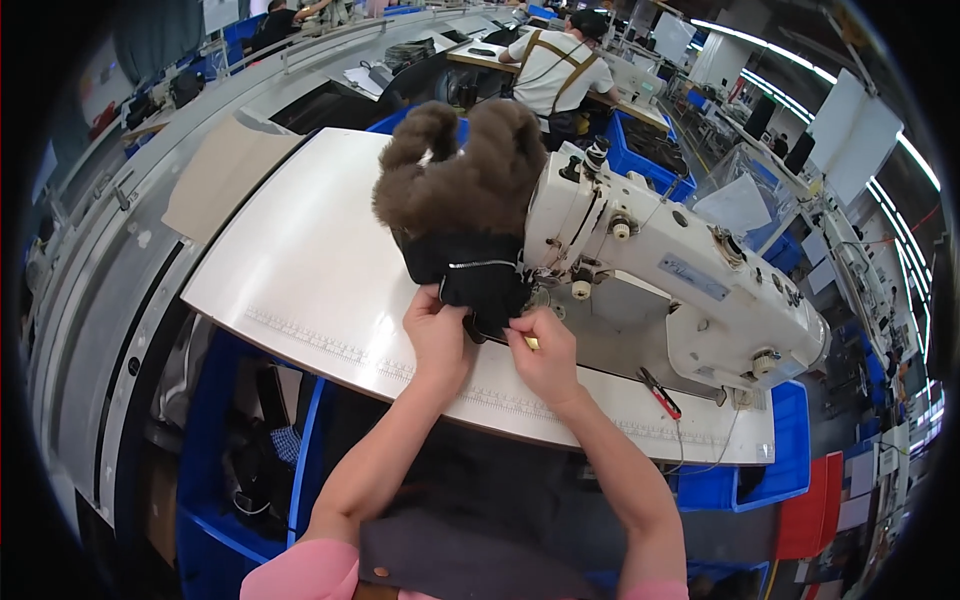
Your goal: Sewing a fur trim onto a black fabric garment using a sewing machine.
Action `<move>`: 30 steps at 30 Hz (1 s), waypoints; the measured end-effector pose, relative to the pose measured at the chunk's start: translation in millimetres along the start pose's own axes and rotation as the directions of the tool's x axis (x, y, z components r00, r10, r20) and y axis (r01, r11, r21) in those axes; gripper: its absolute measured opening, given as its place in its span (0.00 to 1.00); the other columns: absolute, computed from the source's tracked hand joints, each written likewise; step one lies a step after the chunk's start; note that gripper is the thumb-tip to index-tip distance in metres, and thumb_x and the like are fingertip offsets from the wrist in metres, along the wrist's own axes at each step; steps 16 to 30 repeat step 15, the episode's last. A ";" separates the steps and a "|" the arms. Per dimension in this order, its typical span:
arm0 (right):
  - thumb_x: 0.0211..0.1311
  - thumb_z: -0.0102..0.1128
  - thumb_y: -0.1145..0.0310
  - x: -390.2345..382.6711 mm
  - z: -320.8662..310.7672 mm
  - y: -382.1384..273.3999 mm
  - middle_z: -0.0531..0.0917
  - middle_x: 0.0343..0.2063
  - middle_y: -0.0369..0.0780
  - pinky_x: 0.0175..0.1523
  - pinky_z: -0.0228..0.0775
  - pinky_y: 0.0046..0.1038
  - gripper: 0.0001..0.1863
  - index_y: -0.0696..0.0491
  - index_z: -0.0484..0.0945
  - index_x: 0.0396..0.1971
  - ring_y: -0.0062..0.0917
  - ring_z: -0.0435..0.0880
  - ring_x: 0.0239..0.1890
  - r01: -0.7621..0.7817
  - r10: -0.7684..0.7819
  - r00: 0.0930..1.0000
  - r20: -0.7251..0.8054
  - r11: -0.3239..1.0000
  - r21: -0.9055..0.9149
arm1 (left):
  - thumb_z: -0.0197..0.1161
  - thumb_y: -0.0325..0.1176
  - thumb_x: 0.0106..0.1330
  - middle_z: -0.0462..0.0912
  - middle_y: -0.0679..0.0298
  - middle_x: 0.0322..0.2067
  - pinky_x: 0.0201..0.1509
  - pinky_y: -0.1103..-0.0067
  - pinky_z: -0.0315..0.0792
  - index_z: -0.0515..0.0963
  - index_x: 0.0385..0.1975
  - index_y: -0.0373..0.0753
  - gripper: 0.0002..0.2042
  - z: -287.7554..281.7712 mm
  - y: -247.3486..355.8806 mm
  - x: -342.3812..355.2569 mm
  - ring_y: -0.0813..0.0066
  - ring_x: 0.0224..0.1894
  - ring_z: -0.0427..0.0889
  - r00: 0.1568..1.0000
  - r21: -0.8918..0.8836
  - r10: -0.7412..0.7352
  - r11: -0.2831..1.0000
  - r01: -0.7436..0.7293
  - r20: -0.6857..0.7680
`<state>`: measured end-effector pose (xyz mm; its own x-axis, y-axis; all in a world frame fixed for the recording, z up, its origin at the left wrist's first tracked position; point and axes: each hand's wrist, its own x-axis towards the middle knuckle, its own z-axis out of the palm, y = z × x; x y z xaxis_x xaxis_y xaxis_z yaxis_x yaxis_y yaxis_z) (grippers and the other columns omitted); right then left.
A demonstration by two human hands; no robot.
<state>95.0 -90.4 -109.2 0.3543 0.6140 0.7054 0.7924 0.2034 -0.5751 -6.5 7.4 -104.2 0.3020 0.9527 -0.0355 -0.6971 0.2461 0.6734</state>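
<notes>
A black fabric piece (470, 265) with a silver zipper and thick brown fur (460, 170) along its far side lies on the white sewing table (290, 240). Its right part reaches under the head of a white sewing machine (650, 250). My left hand (437, 325) pinches the near left edge of the black fabric. At the near right corner, my right hand (542, 350) grips the same fabric between thumb and fingers. Something small and yellowish shows at the right fingers; I cannot make out what it is. The needle area is partly hidden by the machine head.
Red-handled thread snips (660, 395) lie near the table's front edge, right of my right hand. Blue bins stand below the table, one at the left (225, 510) and one at the right (790, 440). A metal rail (100, 330) runs along the left. A co-worker (560, 70) sits beyond the machine.
</notes>
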 end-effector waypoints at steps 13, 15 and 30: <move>0.43 0.62 0.75 -13.8 -5.1 -12.2 0.73 0.23 0.37 0.34 0.73 0.27 0.08 0.54 0.75 0.26 0.29 0.75 0.30 0.401 -0.367 0.878 0.306 0.915 -0.053 | 0.72 0.27 0.56 0.86 0.55 0.33 0.47 0.76 0.77 0.84 0.39 0.31 0.12 -20.3 177.1 -43.9 0.67 0.40 0.87 0.746 0.875 -0.480 0.107 -0.473 0.462; 0.41 0.63 0.75 -23.4 -3.0 -13.2 0.73 0.23 0.37 0.33 0.73 0.26 0.08 0.53 0.76 0.25 0.29 0.75 0.30 0.374 -0.337 0.892 0.301 0.924 -0.074 | 0.73 0.27 0.55 0.87 0.54 0.37 0.49 0.76 0.77 0.84 0.38 0.32 0.12 9.6 206.8 -47.1 0.62 0.42 0.87 0.543 0.749 -0.546 0.276 -0.603 0.638; 0.41 0.63 0.75 -23.4 -3.0 -13.2 0.73 0.23 0.37 0.33 0.73 0.26 0.08 0.53 0.76 0.25 0.29 0.75 0.30 0.374 -0.337 0.892 0.301 0.924 -0.074 | 0.73 0.27 0.55 0.87 0.54 0.37 0.49 0.76 0.77 0.84 0.38 0.32 0.12 9.6 206.8 -47.1 0.62 0.42 0.87 0.543 0.749 -0.546 0.276 -0.603 0.638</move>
